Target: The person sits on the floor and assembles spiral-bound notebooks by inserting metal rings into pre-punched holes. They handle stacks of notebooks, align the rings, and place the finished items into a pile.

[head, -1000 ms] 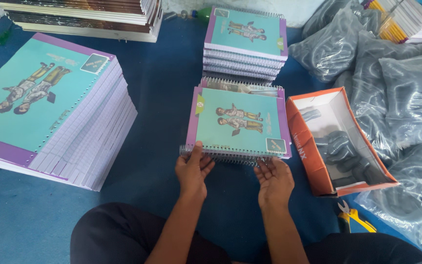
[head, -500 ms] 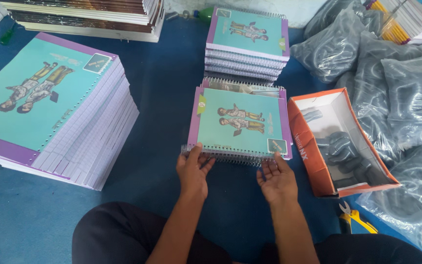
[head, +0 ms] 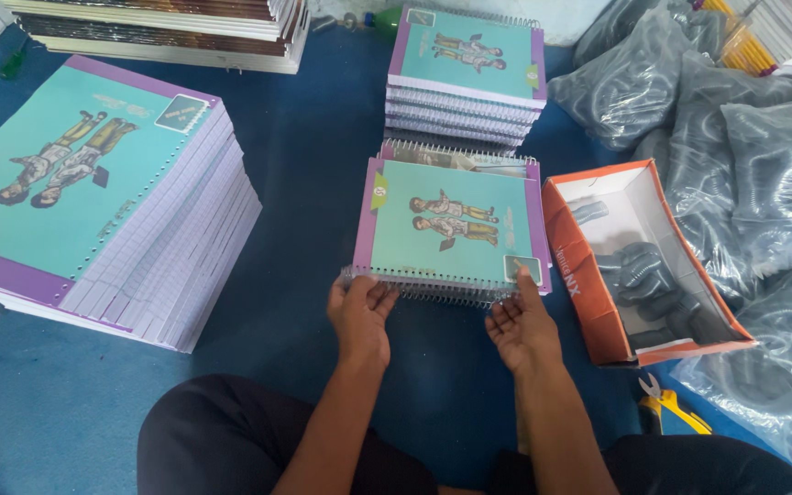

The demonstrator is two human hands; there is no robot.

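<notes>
**Both hands at the spiral edge of a notebook stack**

You are seated on a blue floor (head: 304, 183), looking down at your own two hands. Directly ahead lies a short stack of spiral notebooks (head: 451, 229) with teal covers, purple borders and a drawing of two figures. The wire spiral edge (head: 433, 286) faces you.

Your left hand (head: 361, 316) curls over the near left corner, fingers bent and resting on the wire coil. Whether it grips the coil or only touches it cannot be told. Your right hand (head: 520, 323) sits at the near right corner, palm turned partly up and fingers loosely spread, the forefinger reaching onto the cover; it closes on nothing. With a hand at each end, the spiral side appears steadied or squared up, which is likely why the bound edge is turned toward you.

Behind this stack, touching or nearly touching it, a taller pile of finished notebooks (head: 469, 73) stands. To your left, well apart, a large block of loose punched pages (head: 112, 202) carries the same cover, with no coil visible. To your right, just beside the stack, an open orange cardboard box (head: 598, 302) holds grey coils. Clear plastic bags of coils (head: 744, 165) crowd the right side. Yellow-handled pliers (head: 671, 412) lie near your right knee. More stacked books (head: 158, 27) sit at the top edge.
</notes>
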